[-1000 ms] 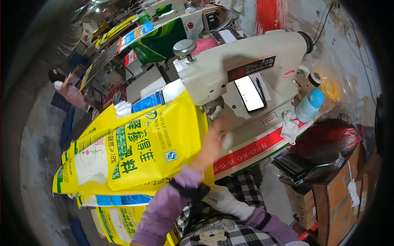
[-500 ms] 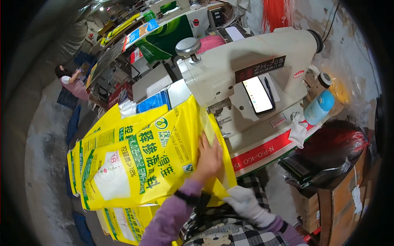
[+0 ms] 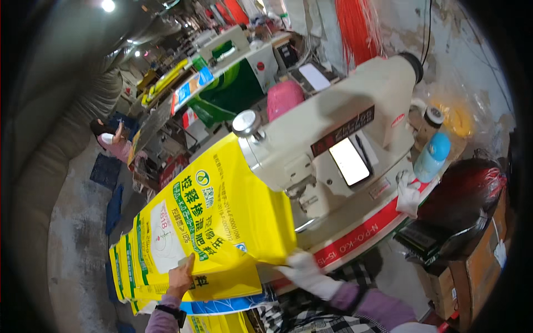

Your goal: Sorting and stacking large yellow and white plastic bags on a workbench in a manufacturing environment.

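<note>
In my head view, my bare left hand on the yellow bag, my gloved right hand at its near corner, whether either grip is closed I cannot tell, bag beside the sewing machine.

This is a sewing workshop, shown by the big pale sewing machine near on the right, the printed yellow sack at its needle end, red strands hanging on a scuffed wall, and another machine farther off.
</note>
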